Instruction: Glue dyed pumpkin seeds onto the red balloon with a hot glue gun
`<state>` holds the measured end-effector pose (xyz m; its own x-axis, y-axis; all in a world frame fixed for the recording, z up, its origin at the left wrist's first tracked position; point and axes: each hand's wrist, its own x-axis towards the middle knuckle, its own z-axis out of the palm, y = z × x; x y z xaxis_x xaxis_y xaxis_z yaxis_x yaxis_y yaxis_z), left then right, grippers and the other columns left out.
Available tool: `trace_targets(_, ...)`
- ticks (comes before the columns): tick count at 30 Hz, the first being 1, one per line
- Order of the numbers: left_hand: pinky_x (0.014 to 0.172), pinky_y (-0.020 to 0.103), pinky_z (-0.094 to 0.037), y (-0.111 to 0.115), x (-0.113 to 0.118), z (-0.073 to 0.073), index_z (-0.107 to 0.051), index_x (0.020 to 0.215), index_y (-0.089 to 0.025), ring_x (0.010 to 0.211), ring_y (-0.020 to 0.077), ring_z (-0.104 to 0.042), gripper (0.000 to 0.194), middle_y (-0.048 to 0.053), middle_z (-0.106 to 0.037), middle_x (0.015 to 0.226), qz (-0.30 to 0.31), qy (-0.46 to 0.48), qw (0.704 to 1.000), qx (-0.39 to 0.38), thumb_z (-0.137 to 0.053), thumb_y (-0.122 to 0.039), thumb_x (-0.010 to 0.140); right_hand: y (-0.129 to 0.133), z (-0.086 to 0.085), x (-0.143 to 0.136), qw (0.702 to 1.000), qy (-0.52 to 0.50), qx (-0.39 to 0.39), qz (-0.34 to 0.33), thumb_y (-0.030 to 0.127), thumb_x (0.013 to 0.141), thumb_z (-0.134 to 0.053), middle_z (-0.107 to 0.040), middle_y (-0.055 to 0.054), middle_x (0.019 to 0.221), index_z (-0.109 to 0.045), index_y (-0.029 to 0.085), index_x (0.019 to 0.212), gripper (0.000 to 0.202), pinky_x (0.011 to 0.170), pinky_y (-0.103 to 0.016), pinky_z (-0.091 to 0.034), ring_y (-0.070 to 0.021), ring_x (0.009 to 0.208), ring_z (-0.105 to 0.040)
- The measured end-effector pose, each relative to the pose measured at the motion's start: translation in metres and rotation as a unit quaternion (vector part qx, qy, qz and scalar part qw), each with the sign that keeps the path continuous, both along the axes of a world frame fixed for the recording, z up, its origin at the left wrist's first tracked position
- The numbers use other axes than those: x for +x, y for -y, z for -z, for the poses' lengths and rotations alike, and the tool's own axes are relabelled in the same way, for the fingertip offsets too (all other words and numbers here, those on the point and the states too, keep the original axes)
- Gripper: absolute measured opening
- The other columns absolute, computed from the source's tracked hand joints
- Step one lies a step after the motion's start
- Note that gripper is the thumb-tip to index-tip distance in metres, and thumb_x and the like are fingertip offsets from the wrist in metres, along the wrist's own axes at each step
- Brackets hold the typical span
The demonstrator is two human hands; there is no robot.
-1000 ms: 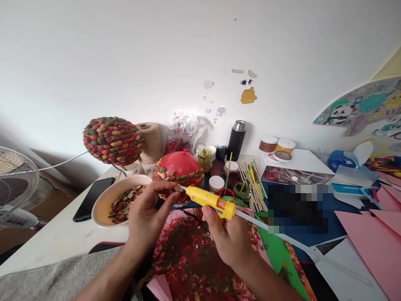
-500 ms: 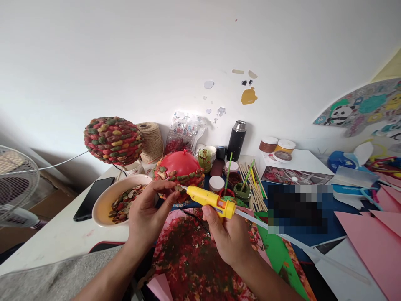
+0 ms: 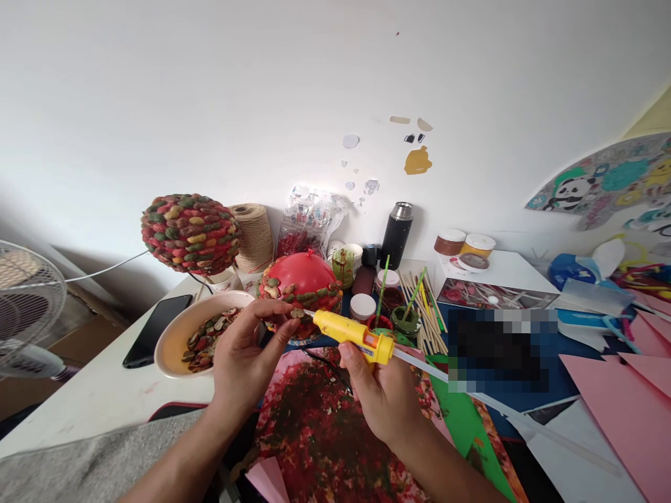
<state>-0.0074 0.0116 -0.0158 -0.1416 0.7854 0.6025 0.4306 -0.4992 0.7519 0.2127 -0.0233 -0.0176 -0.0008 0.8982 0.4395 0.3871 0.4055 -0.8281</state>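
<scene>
My left hand point(image 3: 242, 360) pinches a small brownish peanut shell point(image 3: 298, 314) between thumb and fingers. In my right hand point(image 3: 388, 399) is a yellow glue gun point(image 3: 343, 327), its nozzle at the shell; whether they touch I cannot tell. A long translucent glue stick point(image 3: 419, 364) juts from its rear. Just behind the nozzle stands a red balloon point(image 3: 304, 271), its lower part ringed with painted shells. Left of it, a cream bowl point(image 3: 163, 353) holds several loose coloured shells, partly hidden by my left hand.
A shell-covered ball point(image 3: 189, 234) stands back left, near a twine spool point(image 3: 252, 237). Behind are a black flask point(image 3: 397, 234), paint jars point(image 3: 363, 307) and wooden sticks point(image 3: 427, 321). A phone point(image 3: 157, 332) lies left. Paint-stained paper point(image 3: 335, 433) lies below my hands.
Both hands, the shell and the glue gun keep almost the same places. The view has shifted very slightly.
</scene>
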Motion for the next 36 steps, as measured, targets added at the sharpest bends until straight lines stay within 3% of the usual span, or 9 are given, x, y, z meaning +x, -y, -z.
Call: trace_targets(36, 0.087, 0.039, -0.068, -0.0002, 0.0017, 0.0012, -0.079, 0.104, -0.027, 0.093, 0.0263, -0.081, 0.020, 0.006, -0.085, 0.100, 0.008, 0.002, 1.000, -0.011, -0.085, -0.044, 0.096, 0.0000, 0.0000, 0.0003, 1.000, 0.011, -0.011, 0.007, 0.081, 0.111, -0.044, -0.052, 0.000, 0.043, -0.067, 0.024, 0.063, 0.077, 0.046, -0.027, -0.046, -0.0181, 0.042, -0.057)
